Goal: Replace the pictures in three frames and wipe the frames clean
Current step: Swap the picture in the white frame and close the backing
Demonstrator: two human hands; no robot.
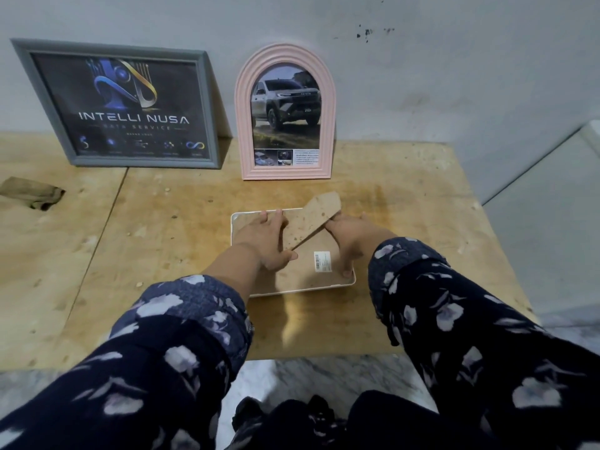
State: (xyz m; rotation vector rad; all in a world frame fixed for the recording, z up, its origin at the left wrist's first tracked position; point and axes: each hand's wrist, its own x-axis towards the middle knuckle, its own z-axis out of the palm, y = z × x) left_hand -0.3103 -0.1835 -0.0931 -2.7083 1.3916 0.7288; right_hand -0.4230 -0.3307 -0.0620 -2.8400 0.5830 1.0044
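Lying face down at centre on the desk [162, 254], a white frame [234, 219] shows its brown backing, stand [313, 219] raised. Left hand [264, 238] grips the stand; right hand [349, 241] presses the backing, fingertips hidden.

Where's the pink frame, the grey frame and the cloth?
pink frame [244, 102]: head view, left side of arch.
grey frame [207, 102]: head view, right rail.
cloth [31, 193]: head view, middle of crumpled bundle.

Single head-worn wide-angle view. Looks forward and down over both sleeved forearms onto wooden bench [181, 241]. Close to near bench edge; far edge meets grey wall [454, 76]. Floor [292, 371] visible below, straight lines bowed at margins.
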